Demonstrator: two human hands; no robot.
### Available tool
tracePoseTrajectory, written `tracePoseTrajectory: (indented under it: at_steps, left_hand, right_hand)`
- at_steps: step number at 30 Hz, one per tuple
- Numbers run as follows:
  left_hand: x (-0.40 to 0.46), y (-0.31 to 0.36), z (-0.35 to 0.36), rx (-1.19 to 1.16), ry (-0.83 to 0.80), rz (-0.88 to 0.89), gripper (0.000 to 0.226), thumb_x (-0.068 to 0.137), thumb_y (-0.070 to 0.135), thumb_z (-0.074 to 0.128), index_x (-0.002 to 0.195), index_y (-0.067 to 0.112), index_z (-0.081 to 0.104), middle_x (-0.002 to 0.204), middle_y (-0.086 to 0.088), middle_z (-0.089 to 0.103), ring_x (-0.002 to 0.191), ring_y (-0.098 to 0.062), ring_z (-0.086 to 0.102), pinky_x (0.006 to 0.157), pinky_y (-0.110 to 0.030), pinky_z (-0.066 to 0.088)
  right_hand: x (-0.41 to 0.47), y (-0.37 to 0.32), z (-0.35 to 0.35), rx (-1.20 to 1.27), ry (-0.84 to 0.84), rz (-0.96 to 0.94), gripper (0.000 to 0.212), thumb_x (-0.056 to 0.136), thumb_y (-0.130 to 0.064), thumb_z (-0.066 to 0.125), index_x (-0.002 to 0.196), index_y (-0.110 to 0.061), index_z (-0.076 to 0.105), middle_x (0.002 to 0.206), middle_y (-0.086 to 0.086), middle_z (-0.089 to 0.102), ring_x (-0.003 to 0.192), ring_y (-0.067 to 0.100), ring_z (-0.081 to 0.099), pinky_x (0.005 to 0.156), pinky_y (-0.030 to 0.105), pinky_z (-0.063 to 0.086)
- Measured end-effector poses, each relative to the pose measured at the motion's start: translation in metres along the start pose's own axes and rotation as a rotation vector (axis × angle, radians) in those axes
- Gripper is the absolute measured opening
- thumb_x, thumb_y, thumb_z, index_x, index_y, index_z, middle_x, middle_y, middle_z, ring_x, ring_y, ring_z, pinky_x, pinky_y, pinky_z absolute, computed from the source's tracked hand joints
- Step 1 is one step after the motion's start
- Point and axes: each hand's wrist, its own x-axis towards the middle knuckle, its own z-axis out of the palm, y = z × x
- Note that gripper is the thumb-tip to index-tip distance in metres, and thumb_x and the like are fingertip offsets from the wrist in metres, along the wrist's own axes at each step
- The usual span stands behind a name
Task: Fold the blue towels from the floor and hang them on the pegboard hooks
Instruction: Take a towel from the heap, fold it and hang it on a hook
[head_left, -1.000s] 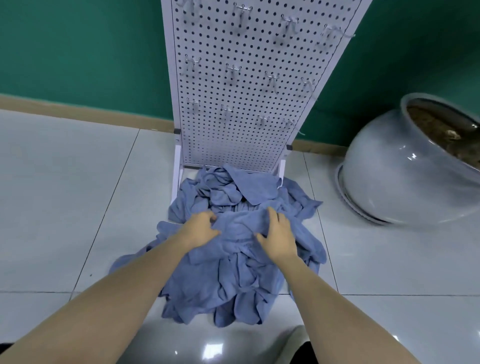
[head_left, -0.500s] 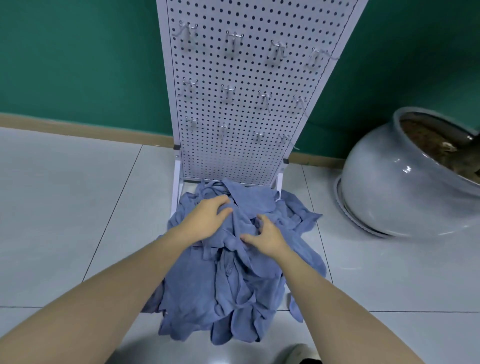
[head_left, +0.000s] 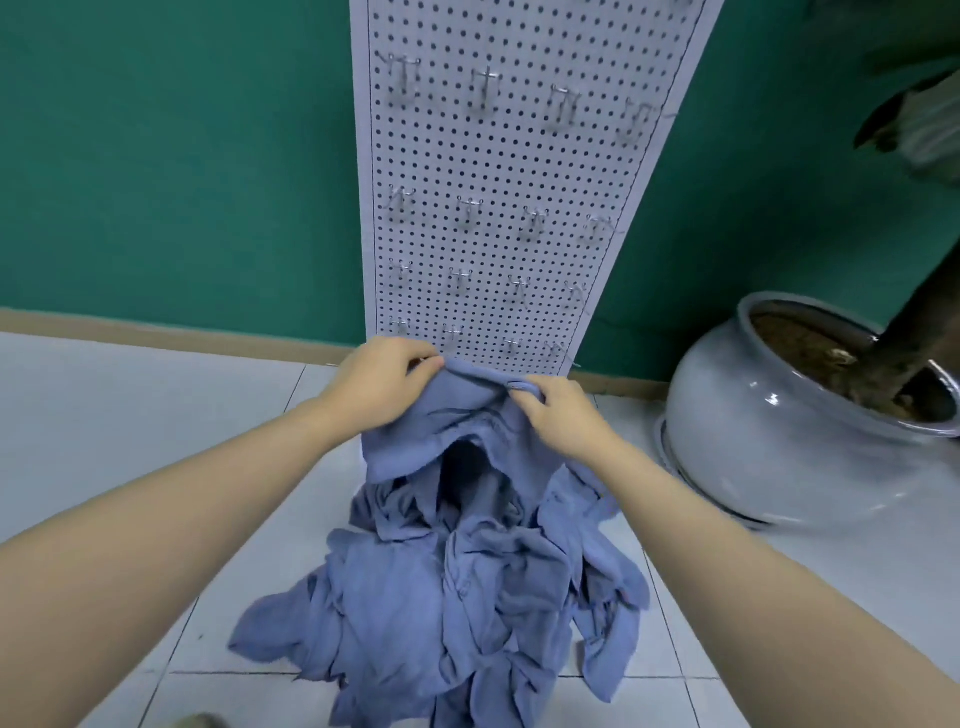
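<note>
A heap of crumpled blue towels lies on the tiled floor in front of a white pegboard. Rows of bare metal hooks stick out of the board. One blue towel is lifted above the heap, its lower part hanging down onto the pile. My left hand pinches its top edge on the left. My right hand pinches the same edge on the right, a short way from the left hand.
A large grey ceramic planter with soil and a plant trunk stands on a saucer at the right. A green wall with a tan baseboard runs behind the pegboard. Pale floor tiles extend to the left.
Both hands have risen from the heap with one towel pinched by its top edge. The view has tilted upward, showing more of the pegboard.
</note>
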Motion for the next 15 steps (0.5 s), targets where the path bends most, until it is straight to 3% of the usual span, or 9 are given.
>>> tracePoseTrajectory:
  at_steps: [4, 8, 11, 13, 15]
  left_hand:
    - [0.0, 0.017, -0.034, -0.037, 0.038, 0.02, 0.026, 0.103, 0.036, 0.053, 0.082, 0.038, 0.066, 0.077, 0.017, 0.067, 0.076, -0.013, 0.06, 0.071, -0.033, 0.048]
    - [-0.01, 0.034, -0.053, -0.099, 0.103, 0.053, 0.022, 0.102, 0.034, 0.057, 0.08, 0.034, 0.06, 0.072, 0.013, 0.063, 0.071, -0.004, 0.056, 0.065, -0.029, 0.039]
    - [-0.021, 0.038, -0.058, -0.126, 0.122, 0.055, 0.023, 0.097, 0.044, 0.062, 0.083, 0.026, 0.06, 0.068, 0.001, 0.061, 0.065, -0.017, 0.052, 0.065, -0.035, 0.044]
    - [-0.027, 0.04, -0.064, -0.099, 0.024, 0.022, 0.03, 0.089, 0.055, 0.068, 0.084, 0.028, 0.056, 0.064, 0.001, 0.056, 0.059, -0.015, 0.044, 0.059, -0.034, 0.041]
    - [-0.031, 0.041, -0.068, 0.01, -0.153, -0.026, 0.039, 0.082, 0.06, 0.075, 0.081, 0.025, 0.056, 0.067, 0.003, 0.056, 0.059, -0.014, 0.043, 0.055, -0.03, 0.037]
  right_hand:
    - [-0.012, -0.027, -0.041, -0.04, 0.079, -0.1, 0.045, 0.106, -0.024, 0.056, 0.065, -0.021, 0.037, 0.059, -0.005, 0.04, 0.055, 0.008, 0.034, 0.053, 0.026, 0.025]
    - [-0.021, -0.039, -0.063, 0.101, 0.175, -0.151, 0.041, 0.101, -0.025, 0.064, 0.068, -0.007, 0.049, 0.062, -0.001, 0.044, 0.055, 0.005, 0.035, 0.054, 0.022, 0.027]
    - [-0.031, -0.039, -0.066, 0.184, 0.24, -0.206, 0.033, 0.101, -0.025, 0.065, 0.072, -0.012, 0.059, 0.066, 0.002, 0.053, 0.062, 0.007, 0.042, 0.06, 0.025, 0.033]
    - [-0.036, -0.04, -0.068, 0.193, 0.258, -0.237, 0.027, 0.102, -0.024, 0.064, 0.075, -0.026, 0.067, 0.068, -0.009, 0.061, 0.066, 0.005, 0.049, 0.063, 0.023, 0.038]
    - [-0.036, -0.036, -0.072, 0.168, 0.261, -0.236, 0.03, 0.102, -0.026, 0.064, 0.072, -0.027, 0.067, 0.063, -0.01, 0.057, 0.063, 0.004, 0.045, 0.061, 0.024, 0.036]
